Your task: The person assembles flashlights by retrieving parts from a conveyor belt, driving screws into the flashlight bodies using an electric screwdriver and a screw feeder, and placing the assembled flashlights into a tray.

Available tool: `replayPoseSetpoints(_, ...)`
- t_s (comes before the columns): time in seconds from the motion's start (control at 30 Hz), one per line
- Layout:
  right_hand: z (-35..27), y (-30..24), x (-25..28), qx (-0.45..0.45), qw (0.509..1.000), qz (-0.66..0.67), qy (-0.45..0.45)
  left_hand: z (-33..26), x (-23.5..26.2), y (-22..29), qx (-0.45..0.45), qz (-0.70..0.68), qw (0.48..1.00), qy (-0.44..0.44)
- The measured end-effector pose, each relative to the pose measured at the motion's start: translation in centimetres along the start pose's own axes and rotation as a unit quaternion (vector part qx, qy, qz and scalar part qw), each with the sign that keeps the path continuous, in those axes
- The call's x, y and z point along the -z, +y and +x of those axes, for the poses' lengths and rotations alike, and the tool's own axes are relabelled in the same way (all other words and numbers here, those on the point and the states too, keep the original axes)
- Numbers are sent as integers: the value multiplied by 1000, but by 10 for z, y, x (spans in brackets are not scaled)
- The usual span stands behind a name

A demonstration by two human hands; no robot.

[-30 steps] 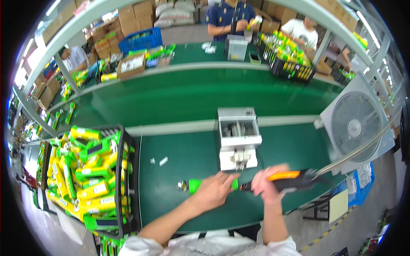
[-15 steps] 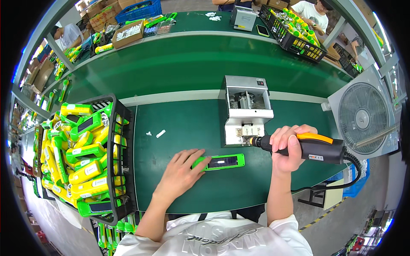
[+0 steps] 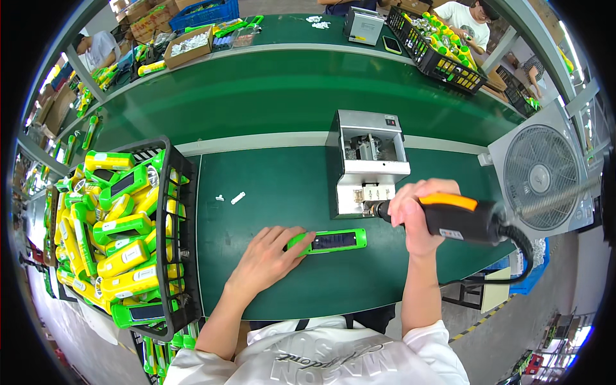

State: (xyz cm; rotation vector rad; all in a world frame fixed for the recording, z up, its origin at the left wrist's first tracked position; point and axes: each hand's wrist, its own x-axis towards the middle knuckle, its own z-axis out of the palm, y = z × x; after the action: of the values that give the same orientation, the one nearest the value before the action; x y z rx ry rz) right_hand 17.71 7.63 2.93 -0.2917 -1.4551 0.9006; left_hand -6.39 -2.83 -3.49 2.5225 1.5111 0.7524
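Head view: our left grip [image 3: 266, 256] holds the green lamp [image 3: 338, 240] by its nine-o'clock end on the bench [image 3: 224, 234]; our right grip [image 3: 420, 215] clenches the screwdriver [image 3: 454, 219] beside the metal box [image 3: 375, 168], towards one o'clock.

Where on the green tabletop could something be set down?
Bare tabletop lies between the white scraps and silver machine, and between green device and near edge. Crowded: the machine's front, where the right hand holds a power driver.
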Motion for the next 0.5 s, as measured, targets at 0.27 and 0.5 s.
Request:
replayPoseSetpoints(0.27, 42, 3, -17, -169, 984, -9, 58, 21, -5, 3, -61, 15, 998, -21)
replayPoseSetpoints(0.5, 47, 4, -12, -171, 984, -10, 45, 27, -14, 5, -94, 13, 995, -17)
